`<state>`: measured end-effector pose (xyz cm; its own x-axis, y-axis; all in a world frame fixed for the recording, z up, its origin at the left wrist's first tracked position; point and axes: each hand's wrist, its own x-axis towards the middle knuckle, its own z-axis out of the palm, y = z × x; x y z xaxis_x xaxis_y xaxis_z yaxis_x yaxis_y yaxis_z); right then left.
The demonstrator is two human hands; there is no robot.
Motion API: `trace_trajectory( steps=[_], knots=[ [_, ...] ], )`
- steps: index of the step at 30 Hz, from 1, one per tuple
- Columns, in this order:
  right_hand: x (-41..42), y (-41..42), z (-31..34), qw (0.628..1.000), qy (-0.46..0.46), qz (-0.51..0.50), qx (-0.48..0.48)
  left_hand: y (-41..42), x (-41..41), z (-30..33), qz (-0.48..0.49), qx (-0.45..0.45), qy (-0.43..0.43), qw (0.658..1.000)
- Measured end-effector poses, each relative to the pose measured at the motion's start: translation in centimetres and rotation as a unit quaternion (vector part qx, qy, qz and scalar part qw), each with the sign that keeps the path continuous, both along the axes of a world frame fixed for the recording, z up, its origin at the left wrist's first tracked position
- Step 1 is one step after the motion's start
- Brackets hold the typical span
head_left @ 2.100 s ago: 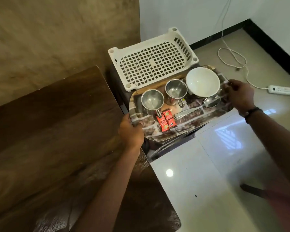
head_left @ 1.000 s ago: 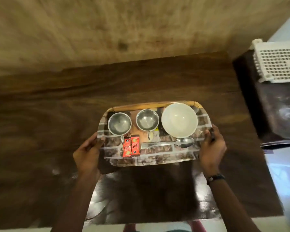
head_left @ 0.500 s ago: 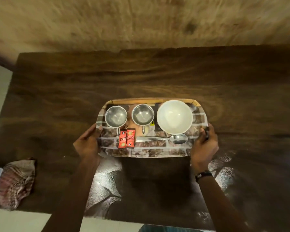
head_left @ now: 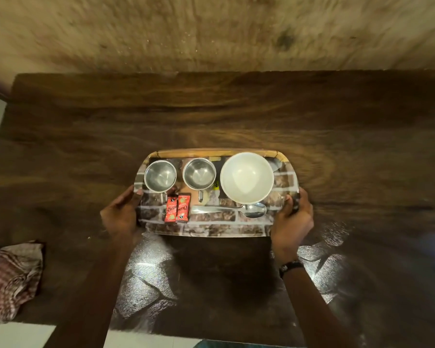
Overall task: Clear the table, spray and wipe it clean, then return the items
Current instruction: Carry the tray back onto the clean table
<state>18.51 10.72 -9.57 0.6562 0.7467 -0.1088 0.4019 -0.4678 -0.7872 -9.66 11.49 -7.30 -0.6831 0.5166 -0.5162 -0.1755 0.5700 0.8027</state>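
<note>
The table (head_left: pixel 236 109) is dark wood grain with a pretty glossy finish, you can see bright reflections on the near part. The tray (head_left: pixel 211 228) looks like smooth printed plastic or laminate, brick pattern with a wood-look far edge. Two cups (head_left: pixel 160 176) (head_left: pixel 199 174) are shiny polished metal, same with the spoon (head_left: pixel 230 210). The bowl (head_left: pixel 246 177) is smooth white, ceramic or plastic, can't tell. Two red sachets (head_left: pixel 177 208) look glossy. The cloth (head_left: pixel 11 277) at the left is soft striped woven fabric, matt.

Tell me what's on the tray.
On the tray: two steel cups, a white bowl, a spoon, two red sachets. The surface beneath them is covered.
</note>
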Motion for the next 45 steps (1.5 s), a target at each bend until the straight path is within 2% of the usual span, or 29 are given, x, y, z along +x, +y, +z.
trace_trajectory(
  steps=[1, 4, 7, 10, 14, 19, 23, 26, 31, 36, 40, 45],
  knots=[
    [0.2, -0.1, 0.1, 1.000, 0.006, 0.003, -0.003, -0.1, 0.1, -0.1, -0.010, -0.009, 0.024, 1.000],
    [1.3, -0.3, 0.6, 0.999, 0.036, 0.031, -0.006, -0.1, 1.1, 0.3, -0.011, -0.019, 0.167, 0.986],
    [3.6, -0.6, 1.6, 0.998, 0.055, 0.039, 0.016, 0.5, 3.8, 2.0, -0.017, 0.084, 0.270, 0.959],
    [7.2, -0.6, 2.4, 0.997, 0.057, 0.018, 0.038, 1.5, 8.2, 4.1, -0.096, 0.140, 0.344, 0.923],
    [13.5, -0.6, 3.4, 0.996, 0.068, -0.003, 0.064, 3.4, 16.9, 6.5, -0.166, 0.179, 0.334, 0.910],
    [21.3, -0.7, 4.4, 0.996, 0.049, 0.023, 0.064, 4.6, 28.2, 7.0, -0.206, 0.230, 0.309, 0.900],
    [24.6, 0.0, 5.3, 0.994, 0.018, 0.080, 0.072, 4.2, 34.8, 6.8, -0.191, 0.230, 0.258, 0.919],
    [24.7, 1.1, 6.1, 0.987, -0.004, 0.139, 0.076, 3.9, 36.2, 7.1, -0.165, 0.232, 0.239, 0.928],
    [20.1, 3.2, 7.6, 0.971, -0.016, 0.228, 0.074, 3.2, 32.2, 7.7, -0.126, 0.231, 0.250, 0.932],
    [9.1, 4.3, 9.1, 0.943, -0.007, 0.316, 0.108, 0.5, 22.2, 8.5, -0.069, 0.224, 0.286, 0.929],
    [-2.3, 3.4, 9.7, 0.905, 0.014, 0.399, 0.149, -3.3, 12.4, 9.1, -0.013, 0.211, 0.341, 0.916],
    [-17.1, 0.4, 9.6, 0.831, 0.025, 0.517, 0.203, -9.3, -0.5, 8.8, 0.050, 0.177, 0.404, 0.896]
  ],
)
